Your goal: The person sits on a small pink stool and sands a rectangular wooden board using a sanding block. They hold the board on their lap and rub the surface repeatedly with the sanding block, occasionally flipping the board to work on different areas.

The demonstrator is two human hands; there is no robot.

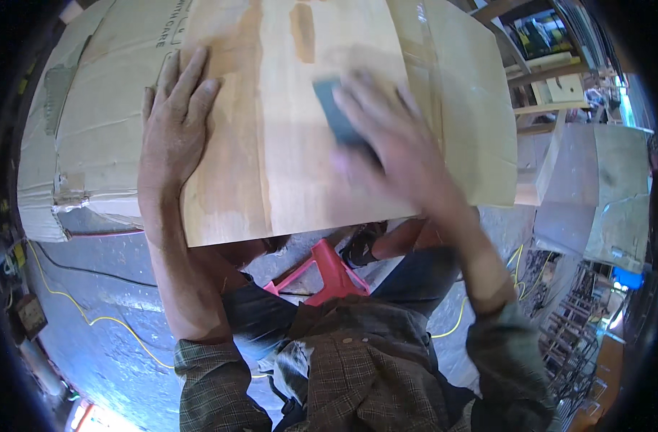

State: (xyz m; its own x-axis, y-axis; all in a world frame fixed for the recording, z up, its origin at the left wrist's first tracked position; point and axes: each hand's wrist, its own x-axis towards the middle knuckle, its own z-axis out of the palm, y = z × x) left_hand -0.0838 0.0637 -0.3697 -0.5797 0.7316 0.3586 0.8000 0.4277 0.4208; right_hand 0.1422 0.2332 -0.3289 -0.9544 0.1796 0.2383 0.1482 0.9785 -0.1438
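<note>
In the upper centre, your right hand (397, 140) grasps a dark green block (334, 111) over the pale wooden panel (231, 183); your left hand (174, 133) lies flat, ungrasping, across the panel's left edge. Weak pressure there could let it slide over the brown cardboard (469, 122).

Blurred right hand (397, 137), part-hidden green block (332, 108)
The hand covers the block's right side; the picture's top cuts off the wooden panel's (228, 165) far end and the cardboard's (98, 137) far edge.
</note>
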